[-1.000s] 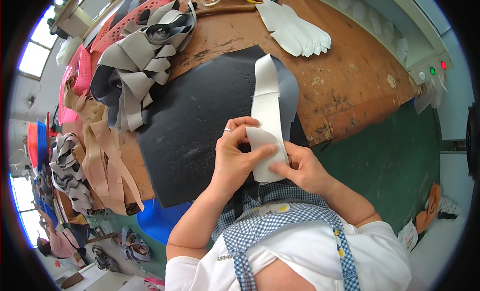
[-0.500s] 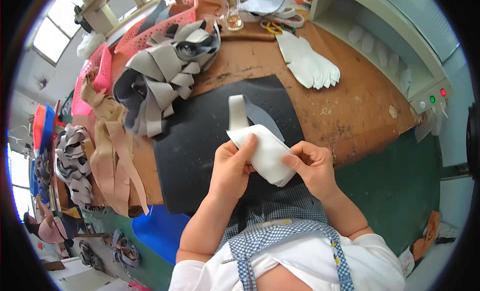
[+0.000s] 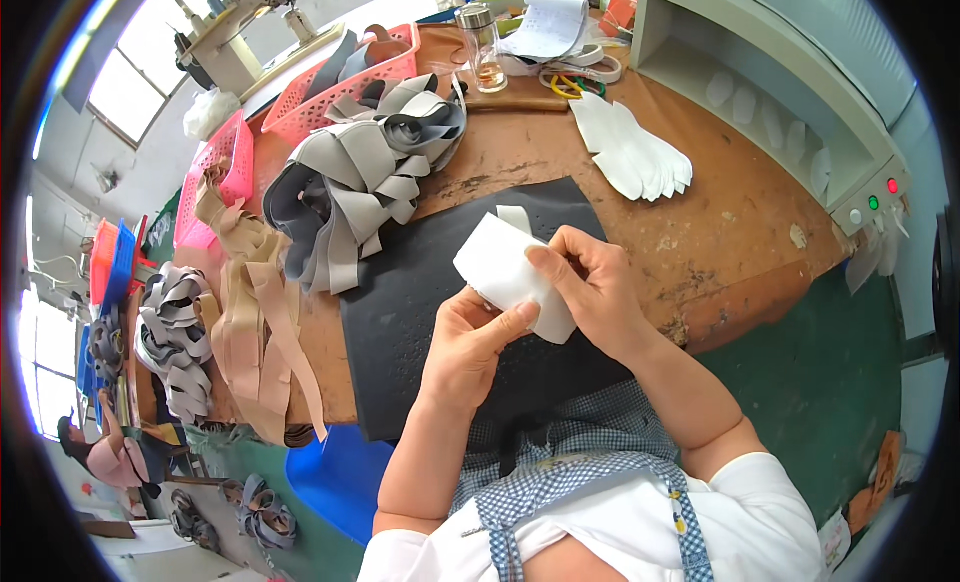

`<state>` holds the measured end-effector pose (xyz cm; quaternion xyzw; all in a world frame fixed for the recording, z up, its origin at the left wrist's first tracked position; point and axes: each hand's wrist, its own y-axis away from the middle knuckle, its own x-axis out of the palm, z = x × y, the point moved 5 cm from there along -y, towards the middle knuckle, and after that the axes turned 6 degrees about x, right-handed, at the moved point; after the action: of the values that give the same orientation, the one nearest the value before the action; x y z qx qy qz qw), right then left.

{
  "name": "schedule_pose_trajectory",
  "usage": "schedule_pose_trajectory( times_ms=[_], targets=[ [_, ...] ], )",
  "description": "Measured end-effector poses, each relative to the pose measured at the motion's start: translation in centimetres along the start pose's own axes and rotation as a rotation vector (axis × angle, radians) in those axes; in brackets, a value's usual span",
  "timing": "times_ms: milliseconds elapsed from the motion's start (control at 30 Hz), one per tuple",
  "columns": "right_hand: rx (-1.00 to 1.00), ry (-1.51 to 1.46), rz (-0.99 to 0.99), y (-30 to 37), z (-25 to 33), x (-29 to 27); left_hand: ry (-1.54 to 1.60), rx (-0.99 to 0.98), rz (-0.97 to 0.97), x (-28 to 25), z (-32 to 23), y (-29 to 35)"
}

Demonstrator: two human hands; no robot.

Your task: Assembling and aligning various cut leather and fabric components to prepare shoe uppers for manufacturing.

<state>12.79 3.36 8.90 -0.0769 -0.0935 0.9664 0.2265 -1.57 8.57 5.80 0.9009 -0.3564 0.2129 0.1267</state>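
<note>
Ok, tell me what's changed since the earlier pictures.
The white strip, stretched up the black mat a second ago, is gathered up, a short end showing beyond. The left hand has gone from its upper left to its lower edge; the right hand has moved up its right side. Both still have a grip. The grey strips and fanned white pieces stayed put.

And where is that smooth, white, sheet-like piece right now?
In the head view, the white piece is near the centre, held by the left fingers and right fingers, over the flat black mat.
</note>
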Motion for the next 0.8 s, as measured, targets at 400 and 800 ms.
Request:
schedule_pose_trajectory(
  times_ms=[400,800],
  targets=[
    [0.021,-0.073,-0.205,0.3,-0.8,1.6,-0.149,0.369,-0.206,1.0,0.1,0.9],
    [0.256,-0.352,0.203,0.6,-2.4,1.8,0.038,0.265,-0.239,-2.3,-0.4,0.6]
  ],
)
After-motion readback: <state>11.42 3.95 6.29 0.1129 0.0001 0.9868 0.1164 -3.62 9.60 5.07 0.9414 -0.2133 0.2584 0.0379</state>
